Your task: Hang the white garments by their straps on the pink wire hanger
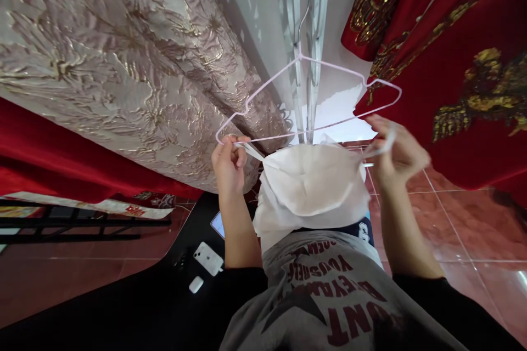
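Observation:
A pale pink clothes hanger (pixel 300 57) with a metal hook stands upright in front of me. My left hand (pixel 231 162) pinches the hanger's lower left corner, with a thin white strap there too. Below the hanger droops a white strappy garment (pixel 310 181), its top edge facing me. On the other side my right hand (pixel 397 151) has its fingers closed around the garment's right strap, just under the hanger's right end. That hand is slightly blurred. Whether the left strap is looped over the hanger I cannot tell.
Left hangs a pinkish brocade fabric (pixel 164 60); right, a red garment with gold embroidery (pixel 465 82). White metal uprights (pixel 315 49) rise behind the hanger. A white phone (pixel 208 258) and a small white case (pixel 196 284) lie on a black surface (pixel 164 290). Reddish floor tiles (pixel 453 225) are below.

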### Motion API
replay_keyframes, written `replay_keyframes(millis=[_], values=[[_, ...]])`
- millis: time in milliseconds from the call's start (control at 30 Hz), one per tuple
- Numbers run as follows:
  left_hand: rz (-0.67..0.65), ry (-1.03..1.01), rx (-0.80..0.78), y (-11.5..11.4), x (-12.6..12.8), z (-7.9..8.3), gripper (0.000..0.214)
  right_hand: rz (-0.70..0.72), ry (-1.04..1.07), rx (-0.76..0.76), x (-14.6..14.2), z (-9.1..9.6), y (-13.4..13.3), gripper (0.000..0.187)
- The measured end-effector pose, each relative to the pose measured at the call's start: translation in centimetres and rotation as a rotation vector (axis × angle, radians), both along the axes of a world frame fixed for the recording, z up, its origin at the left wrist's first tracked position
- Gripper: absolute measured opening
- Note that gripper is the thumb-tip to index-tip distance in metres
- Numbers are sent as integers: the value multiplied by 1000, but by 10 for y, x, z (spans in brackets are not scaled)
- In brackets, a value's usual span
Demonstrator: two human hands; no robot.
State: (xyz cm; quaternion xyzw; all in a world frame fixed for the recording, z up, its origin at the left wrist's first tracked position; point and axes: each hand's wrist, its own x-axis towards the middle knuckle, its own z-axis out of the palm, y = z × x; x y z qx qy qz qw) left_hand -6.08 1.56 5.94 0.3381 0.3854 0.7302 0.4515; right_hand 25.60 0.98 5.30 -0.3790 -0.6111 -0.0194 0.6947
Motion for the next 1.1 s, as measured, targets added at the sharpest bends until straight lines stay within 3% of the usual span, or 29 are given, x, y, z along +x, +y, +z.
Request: replay_keyframes(millis=[67, 167, 267, 433, 500, 600, 767, 867, 967, 1100], values=[[-3, 4, 2, -3, 4, -6, 30, 190, -303, -210, -13, 6, 6, 28], [38, 27, -3, -9, 7, -14, 29, 299, -512, -379, -23, 8, 25, 31], [182, 82, 8, -17, 4, -22, 17, 287, -487, -400, -23, 6, 30, 28], [599, 319, 121, -17, -15, -31, 14, 231, -402, -364, -12, 11, 10, 21], [651, 369, 186, -12, -23, -28, 17, 231, -394, -363, -9, 13, 6, 21], [496, 406, 237, -3, -22, -10, 24, 258, -397, -346, -10, 15, 7, 22], [129, 570, 182, 3, 1, 46, 22, 278, -406, -384, -18, 11, 8, 25], [2, 677, 132, 9, 6, 67, 22, 271, -409, -411, -20, 8, 7, 26], [6, 603, 67, 19, -1, 57, 20, 262, -415, -402, -20, 5, 6, 28], [117, 165, 41, 23, 6, 13, 20, 219, -432, -383, -22, 2, 3, 29]])
